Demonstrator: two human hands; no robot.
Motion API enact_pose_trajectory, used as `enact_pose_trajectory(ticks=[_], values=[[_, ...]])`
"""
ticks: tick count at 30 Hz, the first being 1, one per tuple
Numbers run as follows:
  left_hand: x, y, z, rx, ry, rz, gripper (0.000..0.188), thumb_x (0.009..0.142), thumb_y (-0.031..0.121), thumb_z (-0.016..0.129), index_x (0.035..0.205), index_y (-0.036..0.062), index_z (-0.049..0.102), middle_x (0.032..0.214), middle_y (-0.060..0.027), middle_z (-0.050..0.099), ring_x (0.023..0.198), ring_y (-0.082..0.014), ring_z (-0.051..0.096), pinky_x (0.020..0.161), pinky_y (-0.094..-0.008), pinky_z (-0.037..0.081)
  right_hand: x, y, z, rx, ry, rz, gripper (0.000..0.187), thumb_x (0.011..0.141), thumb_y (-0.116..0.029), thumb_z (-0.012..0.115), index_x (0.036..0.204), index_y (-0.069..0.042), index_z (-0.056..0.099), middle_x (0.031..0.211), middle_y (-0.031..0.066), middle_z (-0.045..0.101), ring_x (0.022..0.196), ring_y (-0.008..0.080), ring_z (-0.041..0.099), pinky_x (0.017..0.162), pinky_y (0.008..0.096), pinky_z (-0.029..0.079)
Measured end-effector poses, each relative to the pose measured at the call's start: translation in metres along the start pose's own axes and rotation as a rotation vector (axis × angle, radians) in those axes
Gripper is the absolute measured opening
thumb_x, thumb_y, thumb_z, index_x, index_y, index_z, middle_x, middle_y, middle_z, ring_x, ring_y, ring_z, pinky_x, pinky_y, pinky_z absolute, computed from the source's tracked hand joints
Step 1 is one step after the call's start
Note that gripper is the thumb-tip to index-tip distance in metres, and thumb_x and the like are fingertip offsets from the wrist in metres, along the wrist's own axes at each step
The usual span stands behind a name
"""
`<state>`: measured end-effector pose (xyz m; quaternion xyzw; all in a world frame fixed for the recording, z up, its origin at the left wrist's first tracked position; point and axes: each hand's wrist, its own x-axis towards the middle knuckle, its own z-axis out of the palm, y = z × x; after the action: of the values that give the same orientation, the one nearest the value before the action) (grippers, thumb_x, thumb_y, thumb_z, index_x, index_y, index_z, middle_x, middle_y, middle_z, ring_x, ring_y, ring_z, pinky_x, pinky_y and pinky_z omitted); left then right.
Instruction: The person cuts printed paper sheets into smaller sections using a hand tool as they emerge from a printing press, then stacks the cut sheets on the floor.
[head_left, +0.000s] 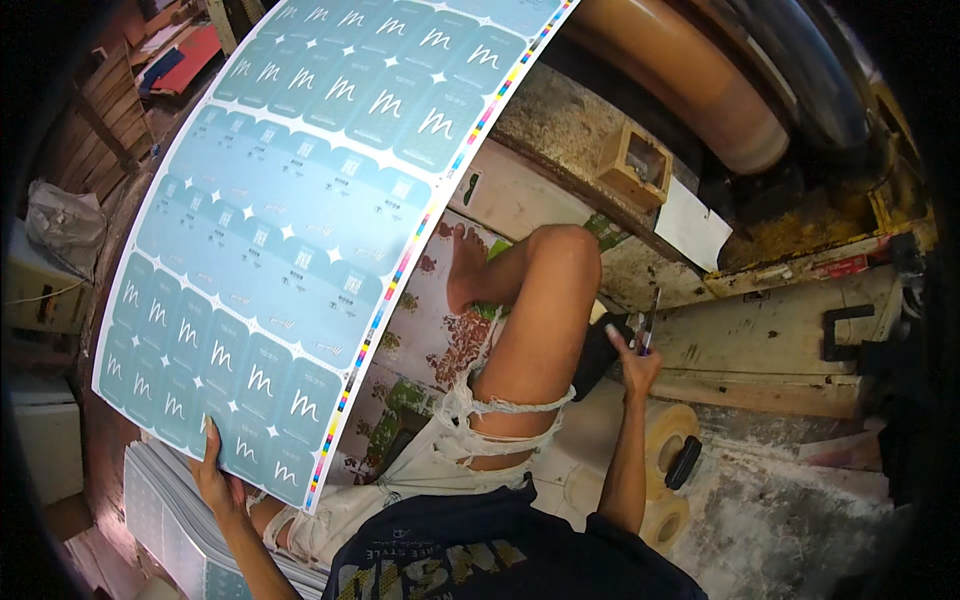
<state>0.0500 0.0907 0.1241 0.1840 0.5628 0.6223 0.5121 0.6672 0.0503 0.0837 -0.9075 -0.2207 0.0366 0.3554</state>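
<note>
A large printed sheet (290, 235), teal and pale blue with rows of card-like panels and a coloured strip along its right edge, spreads across the upper left. My left hand (215, 478) grips its bottom edge, with the thumb on the printed face and the other fingers mostly hidden underneath. Off to the right, away from the sheet, my right hand (637, 368) is closed around a slim tool (650, 325) with narrow metal pointing upward and a purplish handle part; its exact kind is unclear. A thick stack of similar sheets (165, 510) lies below the left hand.
Large rollers (690, 85) of a machine fill the upper right. On the ledge before them sit a small wooden box (636, 165) and a white paper piece (692, 225). Rolls of tape (665, 450) stand at lower right. My bent leg (540, 320) is between my arms.
</note>
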Motion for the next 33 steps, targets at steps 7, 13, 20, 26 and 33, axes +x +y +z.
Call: enact_pose_trajectory(ticks=[7,13,20,26,33], values=[[-0.006,-0.011,-0.064,0.049,0.029,0.031,0.059,0.087,0.010,0.067,0.136,-0.0031,0.037,0.126,-0.0167,0.053,0.110,-0.0236,0.056,0.092,-0.0349,0.048,0.001,-0.029,-0.021,0.292,0.123,0.160,0.052,0.086,-0.049,0.064,0.105,-0.001,0.063,0.080,0.0061,0.063,0.071,0.0174,0.058,0.069,0.0357,0.049],[-0.026,-0.020,-0.132,0.178,0.173,-0.005,0.062,0.086,0.018,0.070,0.136,0.0009,0.038,0.123,-0.0139,0.053,0.108,-0.0249,0.056,0.089,-0.0364,0.049,-0.029,-0.115,-0.031,0.547,-0.106,-0.204,0.038,0.099,-0.032,0.050,0.119,-0.001,0.057,0.074,0.0034,0.060,0.051,0.0054,0.049,0.040,0.0221,0.038],[-0.034,-0.032,-0.159,0.209,0.205,0.009,0.059,0.085,0.016,0.069,0.135,0.0031,0.039,0.118,-0.0125,0.056,0.100,-0.0227,0.060,0.080,-0.0348,0.053,0.010,-0.249,0.064,0.683,-0.377,-0.415,0.037,0.097,-0.025,0.053,0.125,-0.002,0.056,0.068,0.0020,0.057,0.046,0.0049,0.044,0.038,0.0222,0.035],[-0.048,-0.032,-0.155,0.162,0.224,0.029,0.058,0.083,0.012,0.070,0.132,0.0016,0.041,0.112,-0.0118,0.057,0.092,-0.0223,0.060,0.078,-0.0331,0.052,0.034,-0.288,0.133,0.737,-0.522,-0.461,0.037,0.097,-0.026,0.052,0.122,0.001,0.057,0.067,0.0020,0.056,0.047,0.0060,0.047,0.039,0.0220,0.038],[-0.068,-0.032,-0.185,0.196,0.244,0.017,0.057,0.086,0.010,0.066,0.136,0.0032,0.038,0.118,-0.0111,0.056,0.101,-0.0214,0.059,0.085,-0.0329,0.051,0.027,-0.266,0.142,0.635,-0.364,-0.624,0.030,0.092,-0.021,0.060,0.116,-0.004,0.058,0.069,0.0023,0.056,0.050,0.0104,0.052,0.044,0.0250,0.041]])
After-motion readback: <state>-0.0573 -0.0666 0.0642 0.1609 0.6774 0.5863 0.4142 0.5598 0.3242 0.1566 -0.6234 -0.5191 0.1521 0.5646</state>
